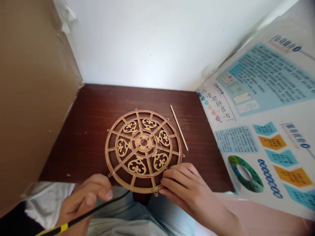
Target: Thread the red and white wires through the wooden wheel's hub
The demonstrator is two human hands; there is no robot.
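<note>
Fingers (172, 179) of the right hand (185, 186) lie pressed together over the lower right rim of a fretwork wooden wheel (136, 166), and the grip's thumb is hidden, so I cannot tell whether the rim is truly pinched. The left hand (86, 200) curls closed just beside the lower left of the rim, apparently not touching it. A thin black cord (103, 206) with a yellow band (64, 227) runs past that hand, though I cannot tell whether the hand holds it.

The wheel lies flat on the desk (81, 131), near the front edge. Its pale, laser-cut wood forms concentric rings, straight spokes and heart-shaped scrollwork around a round hub (144, 142). The frame looks fully joined, with small tabs poking past the outer rim. A fine reddish line follows the rings and shows again at the hub, and nothing stands on the wheel.

A slim wooden stick (179, 127) lies just right of the wheel on the glossy, dark veneer. A brown cardboard panel (31, 98) rises at the left, a white wall (159, 42) closes the back, and a printed blue-and-orange poster (258, 108) leans at the right.
</note>
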